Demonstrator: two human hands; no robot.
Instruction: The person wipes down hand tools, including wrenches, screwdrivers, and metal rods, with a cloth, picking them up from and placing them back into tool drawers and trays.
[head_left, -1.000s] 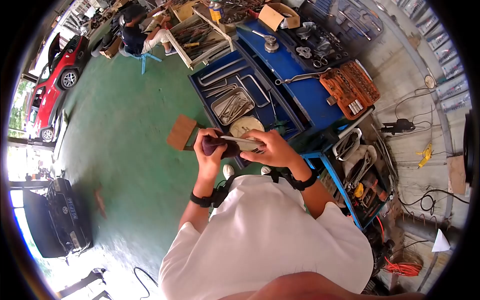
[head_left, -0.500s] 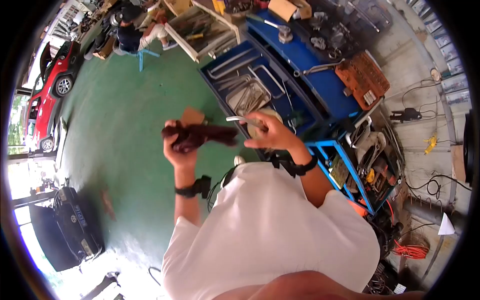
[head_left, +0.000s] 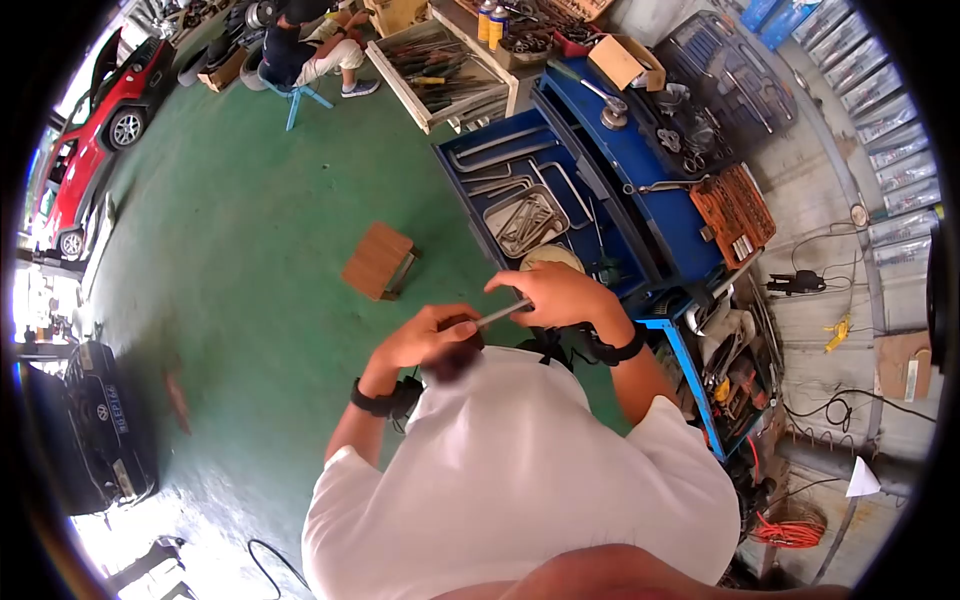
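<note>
Slanting up rightward: metal rod (head_left: 504, 313)

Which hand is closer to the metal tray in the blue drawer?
Right. The right hand is just this side of the tray; the left hand is farther, back and to the left, with the dark cloth.

White short-sleeved shirt (head_left: 530, 450), black left wristband (head_left: 370, 399) with boxy unit (head_left: 404, 398), black right wristband (head_left: 620, 350).
</note>
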